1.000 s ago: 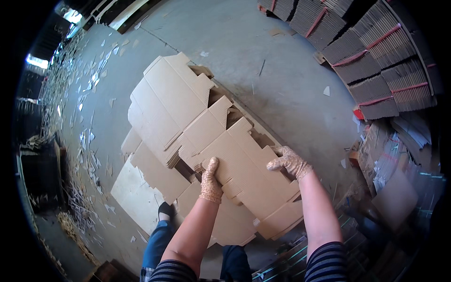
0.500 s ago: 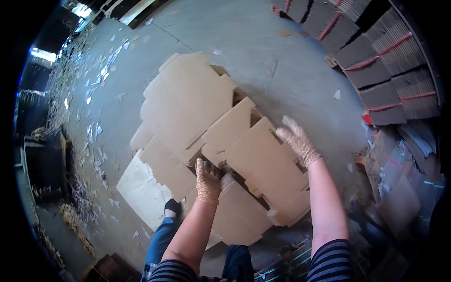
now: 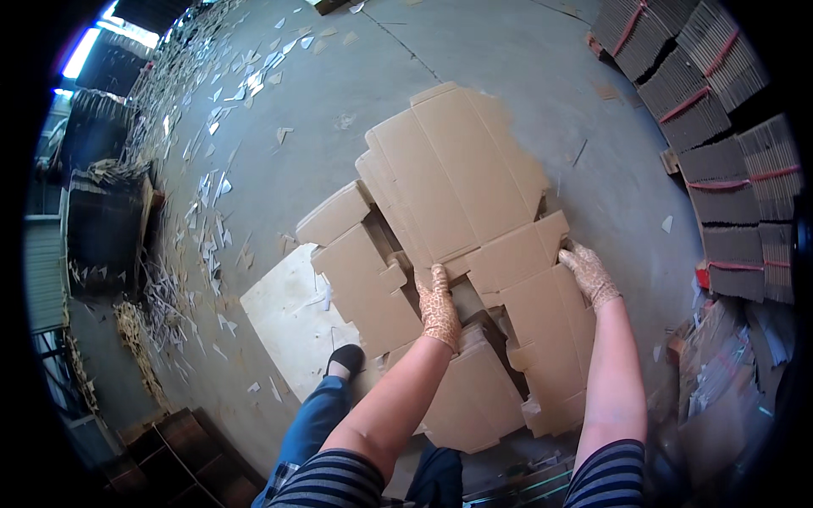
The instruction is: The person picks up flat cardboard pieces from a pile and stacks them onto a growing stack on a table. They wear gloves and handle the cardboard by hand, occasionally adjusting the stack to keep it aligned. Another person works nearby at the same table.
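Observation:
Both my hands wear tan patterned gloves. My left hand (image 3: 439, 309) is closed at the near edge of a large flat cardboard box blank (image 3: 453, 169), its thumb on top and the other fingers mostly hidden. My right hand (image 3: 590, 273) is closed on the right edge of the cardboard, beside a cut flap, with its fingertips tucked out of sight. Other flat brown blanks (image 3: 360, 292) lie beneath and to the left, with dark gaps between the flaps. Near my legs lies another blank (image 3: 478, 394). Where one blank ends and another begins is partly unclear.
A whitish board (image 3: 284, 309) lies under the pile at left, beside my foot (image 3: 345, 360). Paper scraps (image 3: 207, 199) litter the floor. Strapped cardboard stacks (image 3: 720, 152) stand at right, with loose sheets (image 3: 724, 364) nearer me. Dark stacks (image 3: 110, 233) stand at far left.
My right hand has come from open above the cardboard to closed at its edge. The large blank has shifted rightward against the blanks at left, exposing a gap. The view has also turned.

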